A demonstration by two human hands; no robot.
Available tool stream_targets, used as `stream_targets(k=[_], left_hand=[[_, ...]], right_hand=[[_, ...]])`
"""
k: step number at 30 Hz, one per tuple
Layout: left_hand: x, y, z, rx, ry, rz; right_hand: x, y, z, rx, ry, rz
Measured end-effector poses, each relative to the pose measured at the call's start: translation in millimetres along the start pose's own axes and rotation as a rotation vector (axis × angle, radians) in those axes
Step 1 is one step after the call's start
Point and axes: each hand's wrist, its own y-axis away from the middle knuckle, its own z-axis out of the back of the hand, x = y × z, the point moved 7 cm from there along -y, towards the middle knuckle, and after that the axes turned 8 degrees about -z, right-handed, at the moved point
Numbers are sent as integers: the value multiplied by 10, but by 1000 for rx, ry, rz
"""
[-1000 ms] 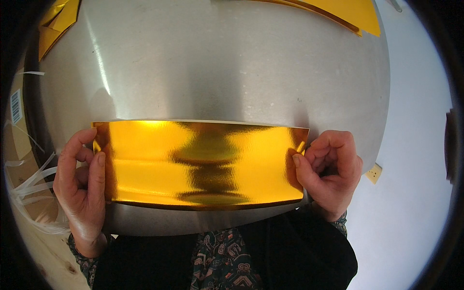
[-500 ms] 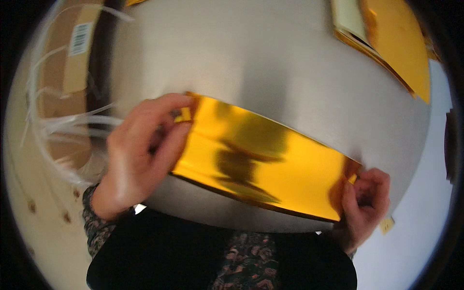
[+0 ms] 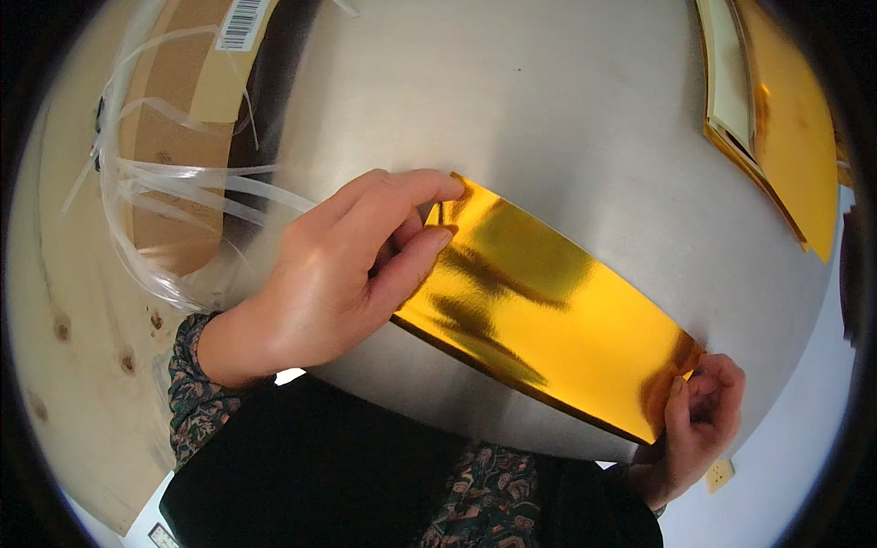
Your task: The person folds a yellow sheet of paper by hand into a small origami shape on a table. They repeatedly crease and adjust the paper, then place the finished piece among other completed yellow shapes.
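Observation:
A shiny gold foil-faced sheet (image 3: 585, 338) lies slantwise over the near part of a grey metal tabletop (image 3: 566, 100). Its left end is higher in the picture than its right end. My left hand (image 3: 329, 265) pinches the left end between thumb and fingers. At the opposite end, the curled fingers and thumb of my right hand (image 3: 703, 406) grip the lower right part. Dark reflections show across the foil, and what lies under it is hidden.
More gold sheets (image 3: 790, 119) are stacked at the far right, with a pale layer among them. On the left, clear plastic straps (image 3: 164, 173) hang in loops over a brown cardboard piece (image 3: 174, 137) with a barcode label. A wooden board (image 3: 82, 301) lies beyond. A wall socket (image 3: 720, 473) shows at lower right.
My left hand has shifted right in the picture, and the gold sheet looks shorter and more steeply slanted. The right hand is slightly lower. The surroundings have also shifted in view.

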Motion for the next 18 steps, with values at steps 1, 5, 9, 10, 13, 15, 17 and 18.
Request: stream_targets(k=[1,5,9,10,13,15,17,18], left_hand=[[3,1,8,0,-16,-12],[33,16,68,-52,-60,-82],[67,71,91,-65,-221,-129],[57,73,91,-69,-288,-152],[-9,107,64,-27,-486,-166],[-158,63,40,-42,-625,-303],[-275,23,-85,55,-603,-444],[-336,21,-126,67,-590,-567]], right_hand=[[17,0,-13,-5,6,-5],[115,-7,-122,15,-10,46],[142,-56,-244,108,71,95],[136,-84,-270,130,62,122],[170,-70,-241,154,102,266],[158,-71,-212,207,61,263],[168,-63,-205,269,39,259],[174,-60,-210,273,62,220]])
